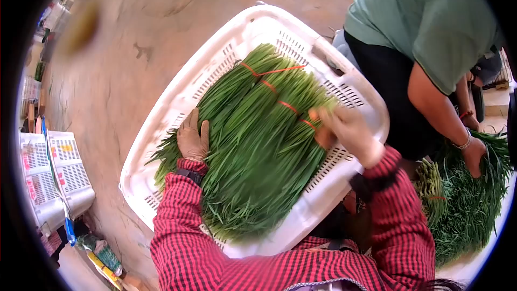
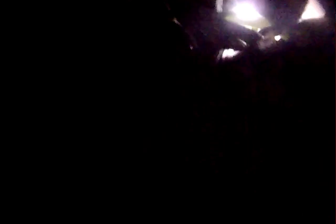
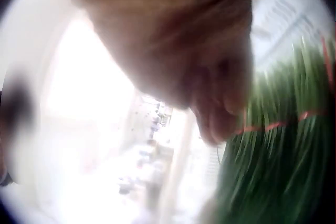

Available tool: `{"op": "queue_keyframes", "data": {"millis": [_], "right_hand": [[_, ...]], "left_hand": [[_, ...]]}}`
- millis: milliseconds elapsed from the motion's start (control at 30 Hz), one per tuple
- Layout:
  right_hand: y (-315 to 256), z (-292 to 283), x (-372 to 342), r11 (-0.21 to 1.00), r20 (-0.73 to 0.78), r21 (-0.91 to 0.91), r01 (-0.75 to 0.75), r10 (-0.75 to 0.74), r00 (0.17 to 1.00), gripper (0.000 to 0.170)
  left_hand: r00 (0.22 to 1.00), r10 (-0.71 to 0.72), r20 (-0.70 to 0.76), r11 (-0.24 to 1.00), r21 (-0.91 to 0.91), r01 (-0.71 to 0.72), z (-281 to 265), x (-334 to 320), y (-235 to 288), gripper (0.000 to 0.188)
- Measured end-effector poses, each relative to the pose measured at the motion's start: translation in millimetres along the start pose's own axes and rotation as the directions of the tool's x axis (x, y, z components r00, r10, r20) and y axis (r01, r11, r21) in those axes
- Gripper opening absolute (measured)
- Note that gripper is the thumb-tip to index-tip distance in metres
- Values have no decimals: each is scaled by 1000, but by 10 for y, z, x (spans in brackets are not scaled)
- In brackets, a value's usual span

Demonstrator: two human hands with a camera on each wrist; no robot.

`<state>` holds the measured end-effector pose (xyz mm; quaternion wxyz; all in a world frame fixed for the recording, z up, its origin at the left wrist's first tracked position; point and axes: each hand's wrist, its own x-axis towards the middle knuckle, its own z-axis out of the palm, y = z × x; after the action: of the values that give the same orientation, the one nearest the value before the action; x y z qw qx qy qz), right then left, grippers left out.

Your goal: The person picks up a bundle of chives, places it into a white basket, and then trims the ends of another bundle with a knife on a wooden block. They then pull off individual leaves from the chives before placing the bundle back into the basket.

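Bundles of long green leaves like garlic chives (image 1: 253, 129), tied with red bands (image 1: 289, 107), lie side by side in a white slotted plastic basket (image 1: 161, 113). My left hand (image 1: 194, 136), in a thin glove, rests on the leaves at the left side with its fingers extended. At the far right bundle, my right hand (image 1: 347, 128) is blurred, its fingertips right by the end of the red band. In the right wrist view those fingers (image 3: 212, 124) are loosely bent beside the bundle, with nothing visible between them. The left wrist view is nearly black.
Another person in a green shirt (image 1: 425, 16) bends at the right, hands in a second heap of greens (image 1: 468, 210). A white slotted crate (image 1: 64, 167) stands on the left. Brown floor (image 1: 145, 21) stretches beyond the basket.
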<state>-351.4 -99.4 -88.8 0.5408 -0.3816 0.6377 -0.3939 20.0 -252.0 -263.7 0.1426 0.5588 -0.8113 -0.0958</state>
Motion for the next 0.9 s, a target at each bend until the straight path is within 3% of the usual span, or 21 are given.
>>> {"op": "queue_keyframes", "data": {"millis": [33, 100, 133, 167, 267, 300, 367, 400, 467, 567, 700, 733, 833, 900], "right_hand": [[-88, -187, -366, 988, 111, -105, -116, 127, 986, 34], [-98, -428, -1086, 888, 110, -441, -128, 195, 975, 42], [-79, -516, -1366, 872, 40, -417, -254, 297, 954, 46], [-21, -574, -1612, 842, -22, -383, -379, 402, 915, 51], [589, -699, -2267, 893, -291, -217, -394, 326, 899, 49], [703, -709, -2423, 876, -300, -311, -369, 278, 912, 48], [850, -711, -2635, 814, -309, -486, -318, 180, 934, 46], [799, -686, -2666, 782, -291, -496, -378, 261, 920, 43], [933, -642, -2728, 770, -260, -540, -340, 232, 937, 43], [961, -541, -2751, 792, -258, -489, -366, 269, 928, 43], [1145, -494, -2825, 787, -262, -512, -344, 239, 935, 43], [1158, -476, -2839, 784, -263, -510, -353, 248, 932, 44], [1157, -486, -2921, 784, -255, -511, -352, 254, 933, 44], [986, -525, -2926, 737, -279, -489, -466, 374, 884, 44]], "left_hand": [[998, 62, -20, 998, 6, -62, -95, 109, 113, 44], [983, 177, -48, 984, 25, -176, -443, 344, 407, 35], [918, 348, -189, 933, -30, -359, -498, 505, 598, 25], [913, 370, -170, 925, -27, -380, -458, 664, 715, 32], [971, 103, 216, 973, 181, -143, -241, 1027, 1033, 56], [941, -12, 339, 971, 229, -70, -155, 1079, 1115, 65], [908, -110, 405, 956, 294, -16, -88, 1169, 1220, 74], [882, -145, 449, 949, 314, -4, -128, 1223, 1270, 74], [805, -210, 555, 938, 348, 5, -253, 1306, 1385, 72], [770, -251, 587, 905, 424, -27, -318, 1317, 1486, 69], [844, -217, 491, 932, 361, 30, -116, 1246, 1243, 62], [879, -151, 451, 971, 232, 48, -172, 1155, 1209, 57], [989, 3, 146, 1000, 13, -5, 66, 951, 926, 43], [993, 106, -49, 975, -191, -114, 180, 864, 686, 37]]}}
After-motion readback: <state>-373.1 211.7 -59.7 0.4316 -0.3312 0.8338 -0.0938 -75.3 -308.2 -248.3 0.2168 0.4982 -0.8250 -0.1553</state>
